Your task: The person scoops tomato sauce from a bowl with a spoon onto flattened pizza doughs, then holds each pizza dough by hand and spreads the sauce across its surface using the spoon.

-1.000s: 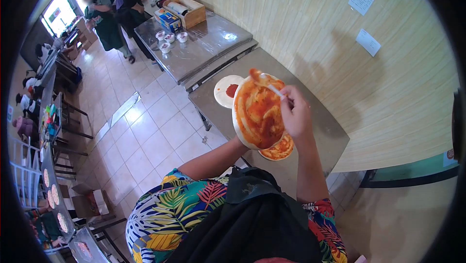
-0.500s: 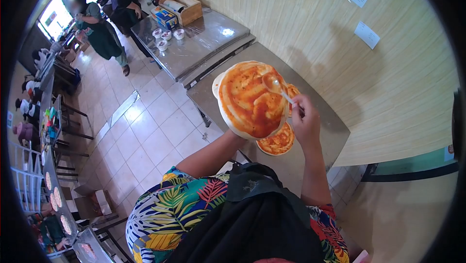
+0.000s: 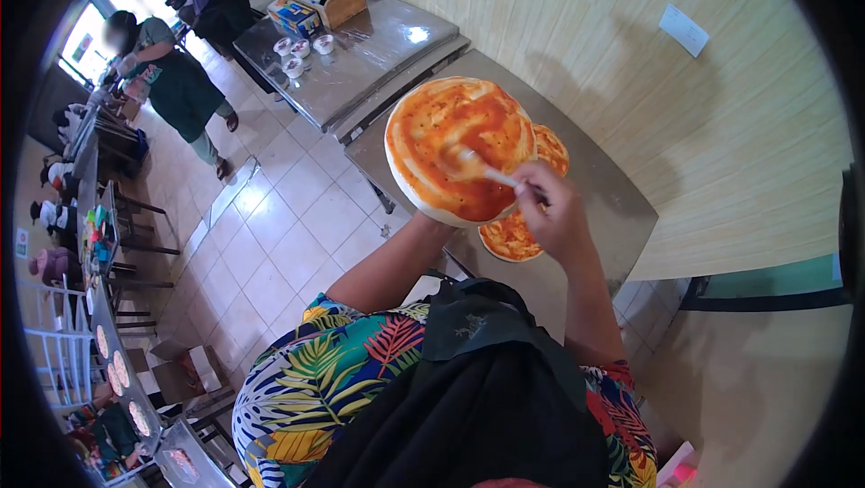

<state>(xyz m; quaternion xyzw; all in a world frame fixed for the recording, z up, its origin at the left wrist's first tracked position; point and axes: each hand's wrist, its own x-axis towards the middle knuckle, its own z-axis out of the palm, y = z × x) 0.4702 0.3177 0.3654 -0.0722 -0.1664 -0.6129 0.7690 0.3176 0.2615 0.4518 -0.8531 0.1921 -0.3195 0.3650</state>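
A round dough base [image 3: 437, 123] spread with red sauce rests on my left hand [image 3: 436, 225], which is mostly hidden beneath it; its fingers do not show. My right hand [image 3: 548, 204] is closed round the handle of a pale spoon [image 3: 487, 170], whose bowl touches the sauce near the middle of the base. Behind my right hand, a second sauced base [image 3: 551, 151] lies on the metal table [image 3: 599, 191]. Another sauced base [image 3: 506, 237] lies nearer to me, partly covered by the held one and my right hand.
A second steel table [image 3: 378, 55] beyond holds small cups [image 3: 293, 66], a blue-yellow box [image 3: 293, 18] and a wooden crate [image 3: 338, 3]. A person in a green apron [image 3: 176, 87] stands in the aisle at the left, another person [image 3: 221, 1] behind. The wall [image 3: 541, 1] borders my table.
The held base has moved up and left in view and lies flatter. The spoon has come from its far edge to the right side, then to the middle. The aproned person has moved left.
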